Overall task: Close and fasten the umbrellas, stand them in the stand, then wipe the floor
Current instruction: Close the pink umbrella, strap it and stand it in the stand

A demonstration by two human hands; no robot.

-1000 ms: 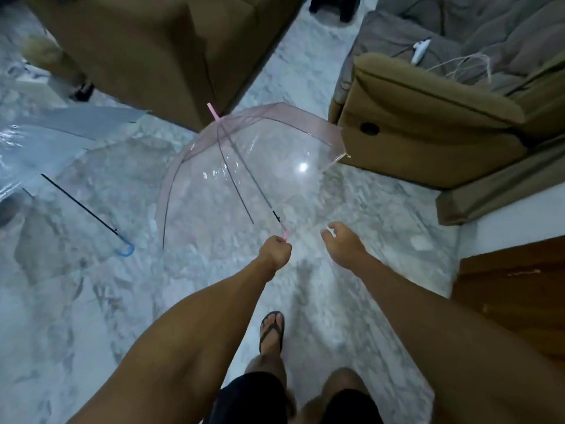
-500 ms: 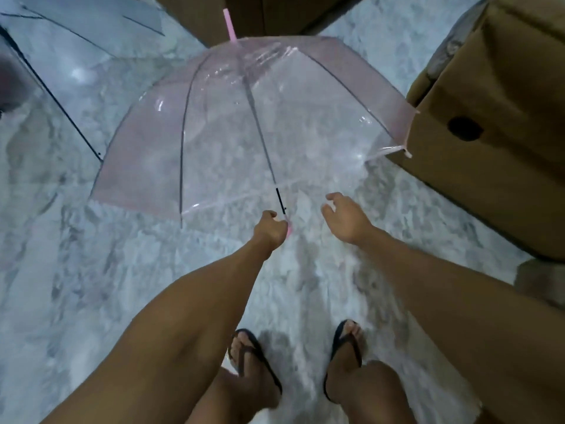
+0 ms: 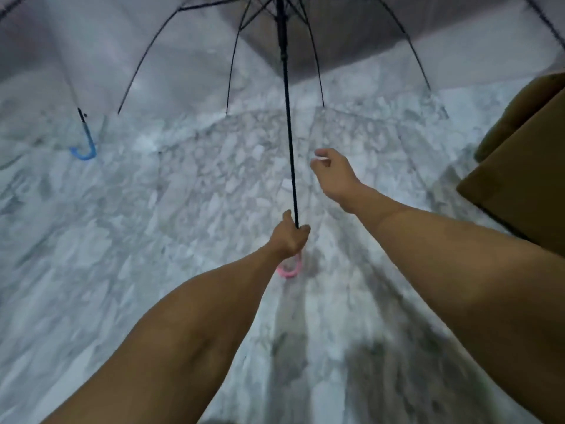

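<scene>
Pink plastic, the hooked handle (image 3: 289,268), is gripped in the left hand (image 3: 289,237), from which the black shaft (image 3: 289,142) runs up and away. Just right of the shaft, the right hand (image 3: 333,175) hangs loosely curled, holding nothing, nearer the runner (image 3: 280,24). The open canopy (image 3: 189,56) is cut off above, its catch blurred.

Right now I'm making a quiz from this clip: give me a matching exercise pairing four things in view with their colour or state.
Things:
1. left hand
2. right hand
3. hooked handle at far left
4. hooked handle below the left hand

States:
A. blue
B. pink
C. grips the black shaft
D. holds nothing, beside the shaft

Pairs: 1-C, 2-D, 3-A, 4-B
</scene>
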